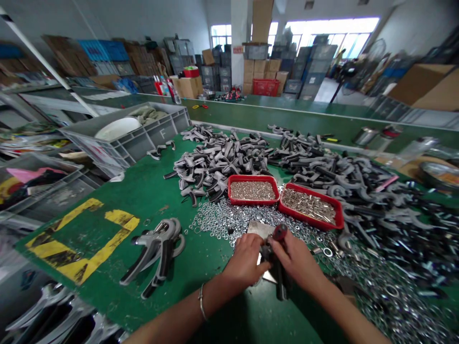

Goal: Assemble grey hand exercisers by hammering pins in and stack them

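While I am watching through the head camera, the left hand (pixel 244 262) and right hand (pixel 296 258) are gripping a dark plastic handle part (pixel 278 282) from both sides, holding it above a steel plate (pixel 257 229) at the near edge of the green workbench (pixel 143 200), with a red-capped tool (pixel 280 232) rising from its top. I am judging the part stiff and fairly light, its long shank offering the surest hold, though its smooth plastic could slip. Only a white "F" is reading clearly, on the gray crate (pixel 163 134) to the left.
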Tool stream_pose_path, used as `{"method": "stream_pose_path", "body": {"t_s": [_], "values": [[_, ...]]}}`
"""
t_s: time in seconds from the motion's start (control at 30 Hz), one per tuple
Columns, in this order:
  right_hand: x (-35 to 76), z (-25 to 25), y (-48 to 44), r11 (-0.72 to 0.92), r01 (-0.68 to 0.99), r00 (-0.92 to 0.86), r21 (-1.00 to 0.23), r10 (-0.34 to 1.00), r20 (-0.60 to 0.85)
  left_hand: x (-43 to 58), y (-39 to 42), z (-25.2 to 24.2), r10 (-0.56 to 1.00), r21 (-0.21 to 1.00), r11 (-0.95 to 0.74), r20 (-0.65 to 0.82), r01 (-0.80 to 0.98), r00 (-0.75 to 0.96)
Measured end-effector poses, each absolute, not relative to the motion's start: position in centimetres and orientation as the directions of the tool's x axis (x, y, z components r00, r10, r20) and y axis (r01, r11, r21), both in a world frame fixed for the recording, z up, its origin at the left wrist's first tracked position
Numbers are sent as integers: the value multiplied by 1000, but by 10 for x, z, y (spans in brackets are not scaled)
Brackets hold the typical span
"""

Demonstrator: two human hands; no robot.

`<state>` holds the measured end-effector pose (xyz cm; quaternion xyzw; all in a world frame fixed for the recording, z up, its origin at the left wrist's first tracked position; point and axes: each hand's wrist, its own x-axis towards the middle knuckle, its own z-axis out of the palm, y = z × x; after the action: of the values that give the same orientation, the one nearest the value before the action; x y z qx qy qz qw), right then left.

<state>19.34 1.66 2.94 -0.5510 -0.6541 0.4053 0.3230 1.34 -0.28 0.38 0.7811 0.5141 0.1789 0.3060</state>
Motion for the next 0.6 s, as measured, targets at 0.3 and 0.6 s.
{"method": "stream_pose_path", "body": {"t_s": [0.3,0.6], "values": [[222,8,32,-210,-6,-170,-978,964,-206,17,-7,3,931,646,-258,-31,719,363],[209,8,17,-100,82,-117,-992,987,-109,18,-9,0,935,625,-268,-13,733,354]]}}
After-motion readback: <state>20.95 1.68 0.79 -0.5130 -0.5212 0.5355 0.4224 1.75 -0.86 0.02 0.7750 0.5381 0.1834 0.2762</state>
